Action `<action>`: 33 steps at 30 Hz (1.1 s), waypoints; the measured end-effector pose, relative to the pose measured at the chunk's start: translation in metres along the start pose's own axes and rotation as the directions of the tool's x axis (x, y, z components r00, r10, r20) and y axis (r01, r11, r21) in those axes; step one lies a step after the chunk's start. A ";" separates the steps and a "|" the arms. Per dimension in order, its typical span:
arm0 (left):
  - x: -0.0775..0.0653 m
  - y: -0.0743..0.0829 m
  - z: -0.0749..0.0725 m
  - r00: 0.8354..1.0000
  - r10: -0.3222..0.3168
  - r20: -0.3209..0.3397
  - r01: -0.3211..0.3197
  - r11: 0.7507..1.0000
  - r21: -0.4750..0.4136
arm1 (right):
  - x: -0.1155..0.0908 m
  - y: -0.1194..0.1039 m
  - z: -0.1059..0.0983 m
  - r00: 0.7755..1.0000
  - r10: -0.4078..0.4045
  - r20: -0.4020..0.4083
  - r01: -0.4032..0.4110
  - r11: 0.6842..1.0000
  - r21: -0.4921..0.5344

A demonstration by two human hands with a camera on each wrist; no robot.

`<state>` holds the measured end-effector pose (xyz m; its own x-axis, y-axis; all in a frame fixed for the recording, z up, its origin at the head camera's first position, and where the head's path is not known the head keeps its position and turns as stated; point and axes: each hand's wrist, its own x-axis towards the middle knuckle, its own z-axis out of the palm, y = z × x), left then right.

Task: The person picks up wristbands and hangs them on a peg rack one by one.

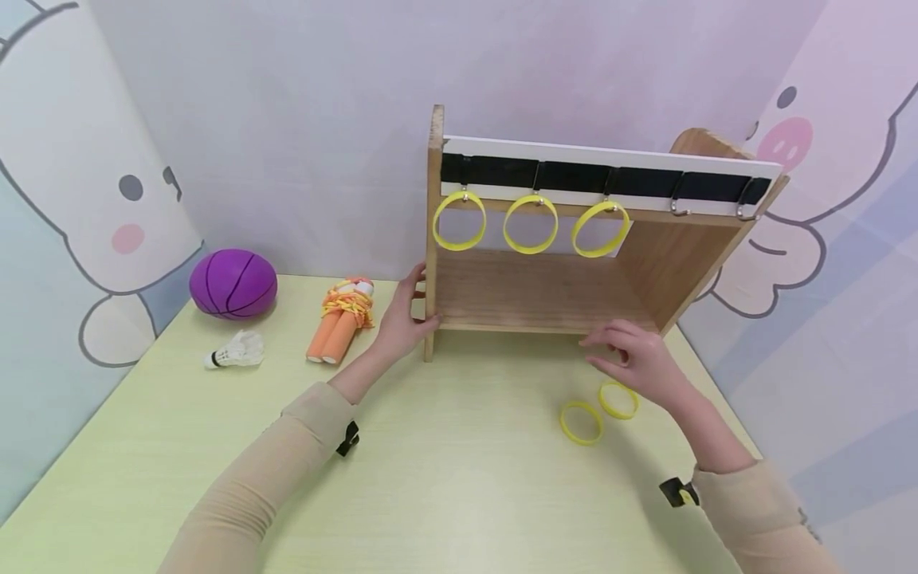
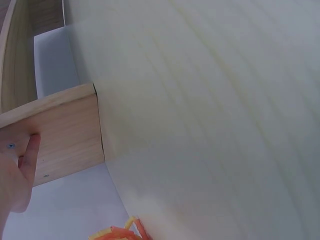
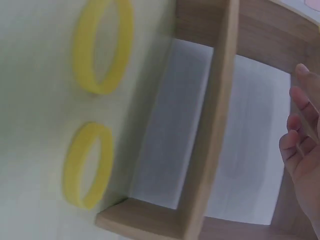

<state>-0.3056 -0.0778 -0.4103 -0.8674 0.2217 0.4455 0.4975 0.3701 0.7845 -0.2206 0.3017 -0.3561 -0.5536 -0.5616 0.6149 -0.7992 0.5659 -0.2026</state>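
Note:
A wooden rack (image 1: pixel 531 287) stands at the back of the table, with a white-and-black hook strip (image 1: pixel 574 174) along its upper front. Three yellow rings (image 1: pixel 531 249) hang from hooks on the left and middle; the hooks to the right (image 1: pixel 677 209) hold none. My left hand (image 1: pixel 402 319) holds the rack's left side panel (image 2: pixel 70 130), thumb at the front edge and fingers along the outside. Near the lower right front my right hand (image 1: pixel 638 359) hovers, its fingers (image 3: pixel 295 102) loosely bent with nothing in them. Below it, two yellow rings (image 1: pixel 581 441) (image 3: pixel 82 165) lie apart on the table.
Left of the rack lie a bundle with orange handles and wound cord (image 1: pixel 337 331), a white shuttlecock (image 1: pixel 240 351) and a purple ball (image 1: pixel 233 284). Printed walls (image 1: pixel 308 119) close off the back and sides of the pale yellow-green table (image 1: pixel 445 478).

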 end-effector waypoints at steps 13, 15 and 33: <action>0.001 0.000 0.001 1.000 0.007 -0.007 -0.007 1.000 0.004 | -0.035 0.023 0.028 0.974 0.022 0.225 -0.033 0.998 0.046; 0.001 -0.001 0.000 1.000 0.011 -0.007 -0.011 1.000 0.000 | -0.038 0.025 0.031 0.967 0.032 0.252 -0.044 0.998 0.039; 0.000 -0.002 0.001 1.000 0.022 -0.010 -0.022 1.000 0.000 | -0.049 0.044 0.050 0.897 0.085 0.433 -0.116 0.992 0.048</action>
<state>-0.3067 -0.0775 -0.4121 -0.8564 0.2204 0.4670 0.5164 0.3656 0.7744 -0.2402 0.3233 -0.4334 -0.6658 -0.7175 0.2046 -0.7395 0.5982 -0.3088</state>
